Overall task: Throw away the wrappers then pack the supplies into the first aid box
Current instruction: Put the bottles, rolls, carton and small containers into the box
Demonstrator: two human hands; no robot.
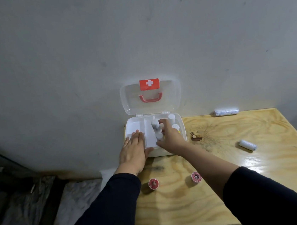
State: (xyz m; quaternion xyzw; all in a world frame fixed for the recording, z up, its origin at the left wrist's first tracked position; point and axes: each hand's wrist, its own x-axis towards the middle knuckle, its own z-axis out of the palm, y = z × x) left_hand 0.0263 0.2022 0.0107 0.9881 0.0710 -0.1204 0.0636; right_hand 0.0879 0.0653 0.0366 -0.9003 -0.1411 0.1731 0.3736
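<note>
Right hand [169, 137] is gripping a bandage roll [156, 130] inside the first aid box [181, 127]; left hand [134, 149], at nine o'clock, is lying flat, fingers spread.

First aid box [181, 127] sitting at table's [226, 186] far-left corner; two tape rolls [153, 184] lying before it, two bandage rolls [247, 145] lying right.

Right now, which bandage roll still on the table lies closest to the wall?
The long bandage roll at the table's far edge; the shorter roll lies nearer.
</note>
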